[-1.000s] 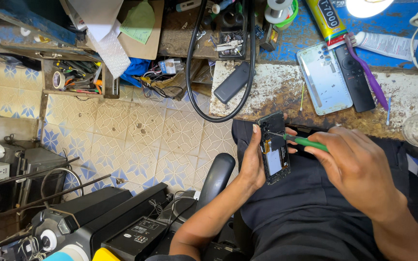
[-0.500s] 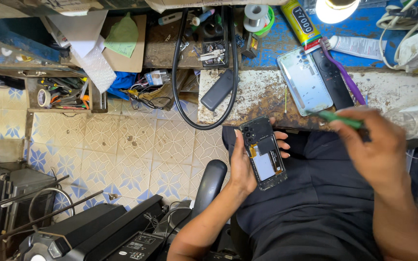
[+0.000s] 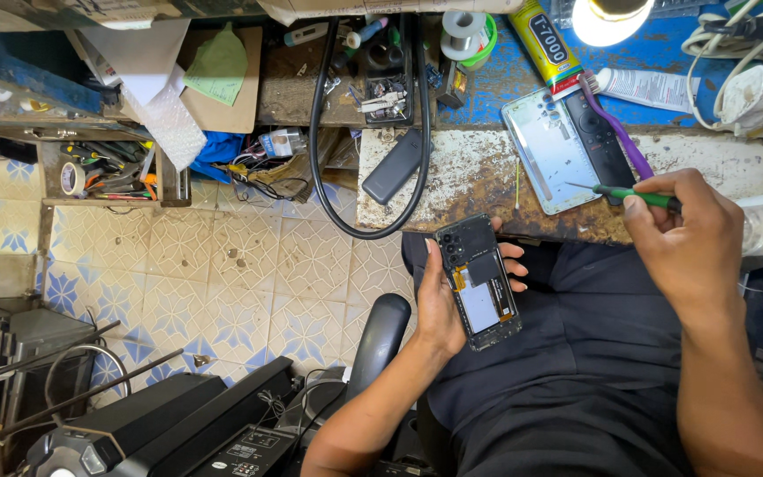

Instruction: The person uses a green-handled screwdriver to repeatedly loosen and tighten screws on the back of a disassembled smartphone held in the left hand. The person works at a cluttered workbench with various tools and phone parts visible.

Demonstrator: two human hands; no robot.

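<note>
Over the lap, left hand (image 3: 441,305) in a closed grip around an opened phone (image 3: 479,283), back cover off, insides facing up. Up and to the right of that grip, right hand (image 3: 686,238) pinched shut on a green-handled screwdriver (image 3: 633,193), tip over the table (image 3: 452,177) edge, just beside a detached silver phone back (image 3: 545,150).

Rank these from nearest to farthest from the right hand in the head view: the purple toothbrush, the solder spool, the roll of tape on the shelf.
Measured from the right hand:
1. Purple toothbrush, on the bench just above the hand.
2. Solder spool, at the bench's top edge, farther left.
3. Roll of tape, on the shelf at far left.
</note>
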